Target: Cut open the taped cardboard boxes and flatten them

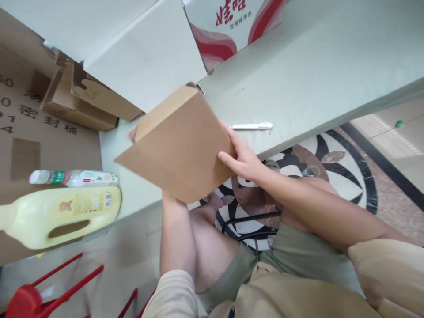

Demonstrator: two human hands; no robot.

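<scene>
A plain brown cardboard box (185, 145) is held tilted above the front edge of the table, a broad flat panel facing me. My right hand (243, 157) grips its right edge, thumb on the panel and the fingers partly out of sight along the edge. Most of my left hand is hidden behind the box; only blurred fingertips (133, 134) show at its left corner, while the wrist comes up from below. Just beyond my right hand, a white-handled craft knife (253, 126) lies on the table.
A white box (149, 57) and a red-and-white carton (238, 31) stand at the back. Open brown boxes (82, 106) sit at the left. Beside them lie a small clear bottle (76, 177) and a big pale-yellow jug (66, 216). Red stool legs (73, 291) are below left.
</scene>
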